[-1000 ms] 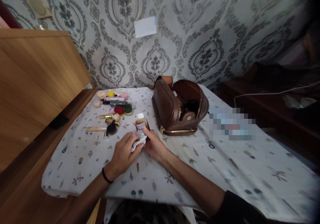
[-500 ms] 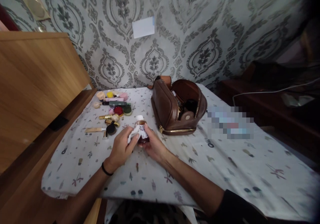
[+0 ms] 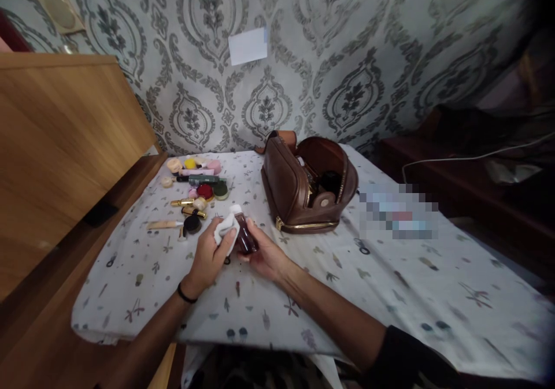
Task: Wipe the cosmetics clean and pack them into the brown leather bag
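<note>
A dark reddish-brown bottle with a white cap (image 3: 247,236) is between my hands above the front middle of the cloth-covered table. My right hand (image 3: 267,254) grips the bottle from the right, with its thumb along the side. In my left hand (image 3: 208,260) is a folded white cloth (image 3: 225,231), pinched under the thumb and pressed against the bottle's left side. A black band circles my left wrist. Behind and to the right, an open brown leather bag (image 3: 286,175) stands with its zip undone and dark items inside.
Several cosmetics lie at the table's left, among them a black round jar (image 3: 192,223), a red jar (image 3: 205,192) and a green tube (image 3: 203,179). A wooden cabinet (image 3: 73,146) borders the left. A blurred-out flat item (image 3: 399,212) lies right of the bag.
The bottle has turned, so its white label no longer shows, and it tilts more to the left. More of the white cloth is visible in my left hand.
</note>
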`<control>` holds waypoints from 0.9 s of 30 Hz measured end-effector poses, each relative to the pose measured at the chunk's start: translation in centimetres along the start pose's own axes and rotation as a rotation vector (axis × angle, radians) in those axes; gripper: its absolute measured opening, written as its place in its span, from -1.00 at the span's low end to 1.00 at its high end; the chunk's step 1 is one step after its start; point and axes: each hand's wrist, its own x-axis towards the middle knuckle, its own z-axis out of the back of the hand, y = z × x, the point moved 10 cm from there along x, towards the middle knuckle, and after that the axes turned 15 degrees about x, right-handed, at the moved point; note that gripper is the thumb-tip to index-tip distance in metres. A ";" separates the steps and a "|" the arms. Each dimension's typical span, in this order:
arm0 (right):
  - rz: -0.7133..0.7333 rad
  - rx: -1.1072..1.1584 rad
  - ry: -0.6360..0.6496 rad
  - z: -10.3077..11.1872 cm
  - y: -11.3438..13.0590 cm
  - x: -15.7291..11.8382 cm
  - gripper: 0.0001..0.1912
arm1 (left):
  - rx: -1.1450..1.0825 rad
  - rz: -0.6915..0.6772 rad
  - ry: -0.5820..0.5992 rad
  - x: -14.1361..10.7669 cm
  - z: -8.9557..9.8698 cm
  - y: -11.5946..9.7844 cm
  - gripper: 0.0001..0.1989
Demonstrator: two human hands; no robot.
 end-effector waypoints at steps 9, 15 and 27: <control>0.088 0.114 -0.133 1.2 0.8 0.0 -0.76 | 0.061 -0.037 0.004 0.0 -1.0 -0.9 -0.76; 0.145 0.219 -0.147 1.1 1.8 0.1 -0.75 | 0.179 -0.077 -0.003 -1.1 -1.4 -1.0 -0.82; 0.080 0.038 -0.050 0.6 0.4 0.8 -0.49 | -0.264 0.263 0.038 -2.0 -3.3 1.9 -0.72</control>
